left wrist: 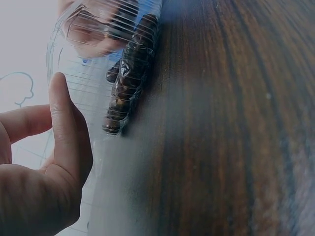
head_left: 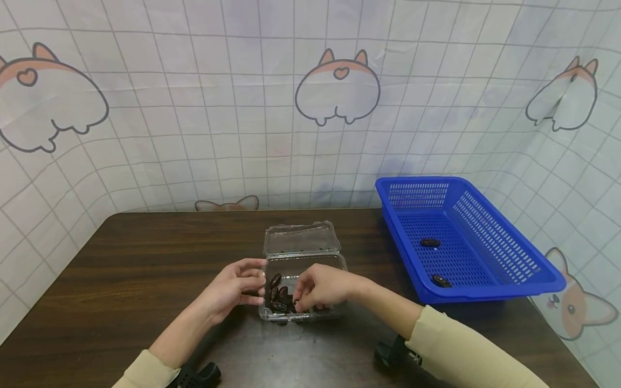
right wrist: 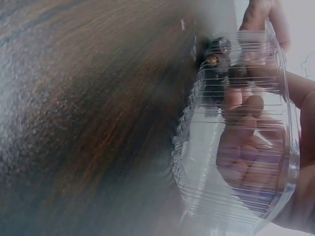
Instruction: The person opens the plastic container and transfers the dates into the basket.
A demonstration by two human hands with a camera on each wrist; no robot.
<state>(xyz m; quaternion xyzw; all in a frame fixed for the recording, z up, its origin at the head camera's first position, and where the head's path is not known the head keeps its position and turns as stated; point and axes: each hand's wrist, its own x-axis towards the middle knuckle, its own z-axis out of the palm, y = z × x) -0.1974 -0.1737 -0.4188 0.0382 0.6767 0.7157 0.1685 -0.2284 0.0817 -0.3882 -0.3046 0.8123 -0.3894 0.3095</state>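
Note:
A clear plastic clamshell box (head_left: 305,264) stands on the table with its lid folded back. Dark brown dates (head_left: 278,306) lie in its left part, also showing through the wall in the left wrist view as a row of dates (left wrist: 129,73). My left hand (head_left: 232,285) rests its outstretched fingers against the box's left side. Reaching in over the right side, my right hand (head_left: 322,288) pinches a date between thumb and fingertips, among the others. Through the ribbed wall in the right wrist view, its fingers (right wrist: 241,128) appear beside the dark dates.
A blue perforated plastic basket (head_left: 407,269) stands to the right of the box, holding two dates, one of them the date (head_left: 430,243) farther back. The dark wood-grain table (head_left: 121,269) ends at a cloth backdrop (head_left: 218,134) with a grid and cartoon animals.

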